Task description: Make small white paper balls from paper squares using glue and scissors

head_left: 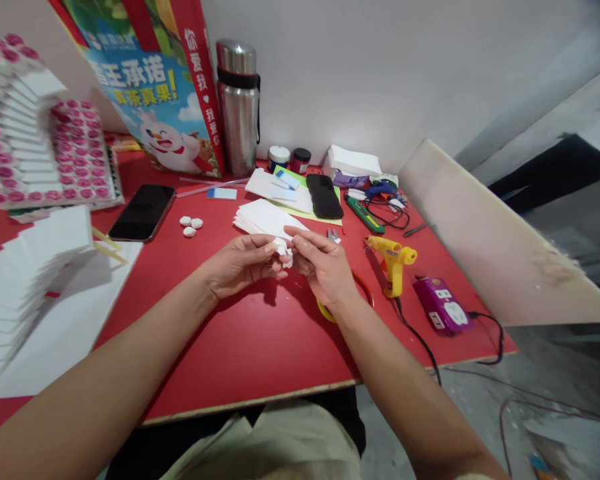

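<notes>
**Item in hand.** Small white piece (281, 250), lumpy, material not clear. It was held above the red counter (260, 347), between both hands and just in front of a fanned stack of white paper slips (265, 219).

**Left hand** (240, 263). Grip closed on the small white piece from the left, with the fingers curled under it.

**Right hand** (323, 267). Grip closed on the same piece from the right, thumb and forefinger pinching it and the wrist over a yellow tape roll (325, 312).

**Handling note (judgement).** The piece looked small and easily crushed. A light fingertip pinch suited it best, with one hand steadying while the other worked. Holding it low over the counter meant a slip would land close by.

**Nearby, same kind.** Three loose white pieces (191, 225) lay on the counter, left of the slips and well apart from the hands.

**Other things.**
- A smartphone (143, 212) lay face up at the left, and a second black phone (325, 195) lay on papers behind the slips.
- A steel flask (238, 107) stood beside a printed red bag (165, 87).
- Two small jars (279, 157) stood by the wall.
- Trays of pink-topped pieces (75, 153) and a pile of white cards (30, 267) sat at the far left.

**Obstructions (judgement).** A yellow glue gun (394, 260) stood just right of the right hand, its cord trailing to the counter's edge past a purple power socket (443, 305). A green utility knife (364, 215) and a small metal clip (333, 235) lay close behind. An outward sweep of the right elbow risked snagging the cord.
</notes>
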